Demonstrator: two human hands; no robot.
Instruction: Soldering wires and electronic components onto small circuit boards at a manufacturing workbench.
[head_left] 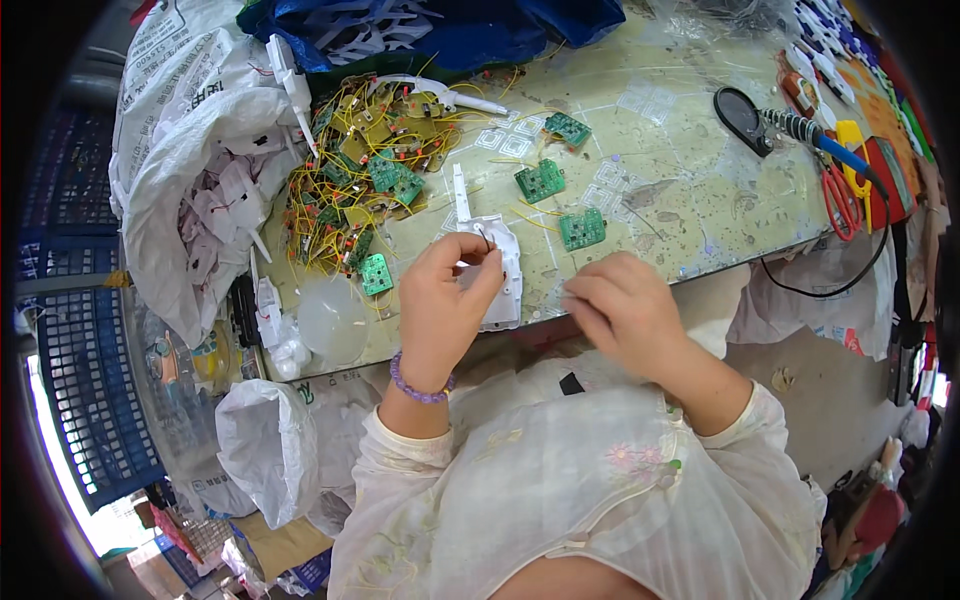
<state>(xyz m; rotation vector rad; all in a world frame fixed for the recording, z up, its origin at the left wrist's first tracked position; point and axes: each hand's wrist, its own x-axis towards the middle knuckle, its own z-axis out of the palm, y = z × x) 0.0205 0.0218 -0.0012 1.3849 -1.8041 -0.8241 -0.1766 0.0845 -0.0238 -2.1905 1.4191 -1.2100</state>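
Note:
My left hand pinches the top of a white plastic housing that stands at the table's near edge. A thin white stem sticks up from the housing. My right hand is just right of the housing, fingers curled; whether it holds a small part or a wire I cannot tell. A purple bead bracelet circles my left wrist. Three loose green circuit boards lie on the table beyond my hands.
A heap of green boards tangled in yellow wires sits at the back left. White sacks of plastic parts stand at the left. A soldering iron, red scissors and a black round stand lie at the right.

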